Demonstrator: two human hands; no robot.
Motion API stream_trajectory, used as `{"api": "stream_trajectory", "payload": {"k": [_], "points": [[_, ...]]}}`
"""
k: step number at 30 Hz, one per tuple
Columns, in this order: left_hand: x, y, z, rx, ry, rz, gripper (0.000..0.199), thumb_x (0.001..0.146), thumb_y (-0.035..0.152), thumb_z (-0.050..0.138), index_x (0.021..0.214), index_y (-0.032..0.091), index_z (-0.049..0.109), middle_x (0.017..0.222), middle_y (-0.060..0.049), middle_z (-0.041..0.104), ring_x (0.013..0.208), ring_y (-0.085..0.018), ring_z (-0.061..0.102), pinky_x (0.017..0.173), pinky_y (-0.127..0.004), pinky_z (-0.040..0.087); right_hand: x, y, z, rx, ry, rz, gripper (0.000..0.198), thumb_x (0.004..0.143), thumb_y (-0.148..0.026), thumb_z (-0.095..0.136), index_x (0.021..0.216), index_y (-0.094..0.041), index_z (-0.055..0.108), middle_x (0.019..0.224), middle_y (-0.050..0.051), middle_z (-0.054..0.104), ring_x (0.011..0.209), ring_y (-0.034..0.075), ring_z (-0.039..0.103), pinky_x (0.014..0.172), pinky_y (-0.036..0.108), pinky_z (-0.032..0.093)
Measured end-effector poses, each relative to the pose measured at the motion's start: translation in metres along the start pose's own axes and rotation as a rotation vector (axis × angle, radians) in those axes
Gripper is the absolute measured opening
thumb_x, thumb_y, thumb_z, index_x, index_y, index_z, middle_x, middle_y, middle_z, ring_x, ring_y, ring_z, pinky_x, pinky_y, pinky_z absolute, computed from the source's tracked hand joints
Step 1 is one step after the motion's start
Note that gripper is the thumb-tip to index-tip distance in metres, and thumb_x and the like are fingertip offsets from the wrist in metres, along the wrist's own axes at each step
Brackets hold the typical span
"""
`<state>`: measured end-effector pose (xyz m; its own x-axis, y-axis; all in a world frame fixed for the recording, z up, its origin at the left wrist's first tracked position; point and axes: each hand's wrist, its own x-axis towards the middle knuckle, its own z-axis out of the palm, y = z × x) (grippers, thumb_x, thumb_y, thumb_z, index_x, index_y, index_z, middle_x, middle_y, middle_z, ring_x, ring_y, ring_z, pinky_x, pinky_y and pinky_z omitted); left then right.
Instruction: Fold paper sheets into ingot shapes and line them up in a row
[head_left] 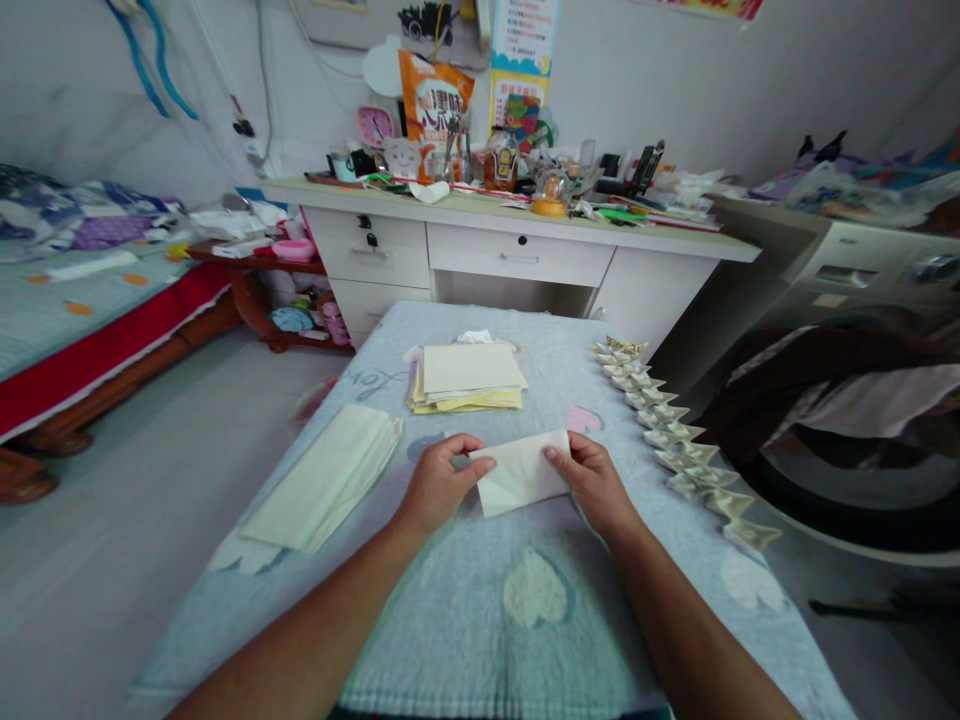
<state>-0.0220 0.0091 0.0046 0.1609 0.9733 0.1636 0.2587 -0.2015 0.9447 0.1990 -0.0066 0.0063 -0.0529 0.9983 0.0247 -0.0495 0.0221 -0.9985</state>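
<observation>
Soft light casts faint shadows; the bed (pixel 41 325), left, is stretched, and the dim washing machine (pixel 877 300), right, seems blurred.

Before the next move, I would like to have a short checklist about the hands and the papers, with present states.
1. Left hand grips the held paper near its left edge: ok.
2. Right hand grips its right end: ok.
3. Stack of sheets apart from both hands: ok.
4. Row of folded pieces apart from the right hand: ok.
5. Held paper's layers exactly aligned: cannot tell.
</observation>
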Motion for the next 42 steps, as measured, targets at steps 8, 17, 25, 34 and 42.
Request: {"api": "stream_trajectory", "payload": {"k": [8,17,25,34,42], "points": [[0.0008,-0.0051,-0.0004,-0.143,0.067,-0.032,0.02,0.074,0.035,0.069,0.074,0.016,0.065,0.071,0.001,0.063,0.066,-0.012,0.056,0.062,-0.021,0.043,-0.0022,-0.0017,-0.0001,0.062,0.014,0.006,0.026,0.076,-0.042,0.072,0.087,-0.018,0.067,0.077,0.001,0.067,0.066,0.014,0.057,0.062,0.025,0.043],[0.0003,-0.0015,-0.0023,-0.139,0.075,-0.037,0.021,0.074,0.037,0.069,0.076,0.016,0.067,0.073,0.0,0.066,0.068,-0.013,0.057,0.064,-0.023,0.044,-0.0032,-0.0046,0.0021,0.087,0.015,0.037,0.027,0.074,-0.042,0.073,0.085,-0.018,0.067,0.077,0.001,0.068,0.066,0.015,0.059,0.062,0.026,0.045],[-0.0007,-0.0006,-0.0023,-0.13,0.059,-0.04,0.021,0.078,0.037,0.066,0.077,0.016,0.067,0.074,0.0,0.066,0.069,-0.013,0.057,0.066,-0.022,0.044,-0.0028,-0.0001,-0.0007,0.092,0.014,0.047,0.026,0.075,-0.041,0.073,0.086,-0.017,0.068,0.078,0.002,0.069,0.067,0.015,0.06,0.063,0.025,0.046],[-0.0012,0.0011,-0.002,-0.114,0.079,-0.044,0.021,0.078,0.037,0.065,0.077,0.016,0.067,0.074,0.0,0.066,0.071,-0.014,0.058,0.069,-0.024,0.044,-0.0014,0.0025,-0.0006,0.102,0.015,0.045,0.026,0.076,-0.039,0.073,0.089,-0.018,0.068,0.08,0.001,0.069,0.069,0.015,0.06,0.064,0.025,0.045],[-0.0004,0.0008,-0.0032,-0.011,0.083,-0.035,0.022,0.079,0.038,0.062,0.077,0.017,0.066,0.073,0.001,0.066,0.07,-0.014,0.058,0.069,-0.025,0.043,-0.0012,0.0016,0.0015,0.007,0.02,0.039,0.03,0.077,-0.042,0.068,0.09,-0.015,0.066,0.076,0.002,0.066,0.066,0.015,0.057,0.061,0.024,0.044]]}}
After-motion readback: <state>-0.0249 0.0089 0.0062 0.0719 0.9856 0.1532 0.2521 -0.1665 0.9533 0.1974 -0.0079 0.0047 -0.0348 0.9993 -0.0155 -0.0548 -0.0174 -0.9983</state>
